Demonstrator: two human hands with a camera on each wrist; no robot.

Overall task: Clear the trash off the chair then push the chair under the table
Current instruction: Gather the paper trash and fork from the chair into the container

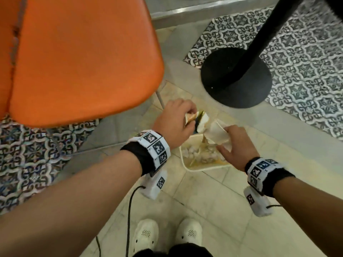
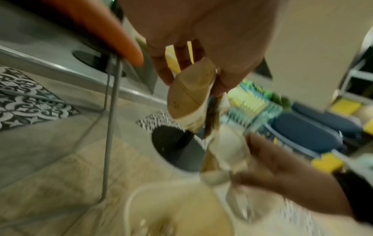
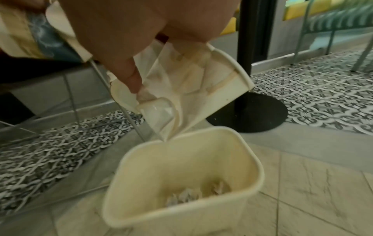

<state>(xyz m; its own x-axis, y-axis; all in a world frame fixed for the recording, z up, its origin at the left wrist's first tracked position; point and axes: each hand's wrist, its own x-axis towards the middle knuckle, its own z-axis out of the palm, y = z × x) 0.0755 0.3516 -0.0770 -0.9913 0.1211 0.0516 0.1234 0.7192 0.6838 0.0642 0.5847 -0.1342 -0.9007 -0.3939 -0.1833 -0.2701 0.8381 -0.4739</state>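
The orange chair (image 1: 79,58) stands at upper left, its seat bare. On the floor below my hands sits a cream waste bin (image 1: 185,164) with crumpled paper inside. My left hand (image 1: 176,120) grips a flattened paper cup and wrapper (image 1: 72,118) above the bin's far rim. In the left wrist view that crushed cup (image 2: 191,95) hangs from my fingers. My right hand (image 1: 235,145) holds a squashed white paper cup with a tissue (image 1: 216,132), tilted mouth-down over the bin. The right wrist view shows this cup (image 3: 201,89) just above the bin (image 3: 252,172).
A black round table base (image 1: 235,78) with its pole stands right of the chair, on patterned tiles (image 1: 306,67). Thin metal chair legs (image 2: 110,127) rise beside the bin. My white shoes (image 1: 167,236) stand on pale marble floor. Wrist camera cables hang below my arms.
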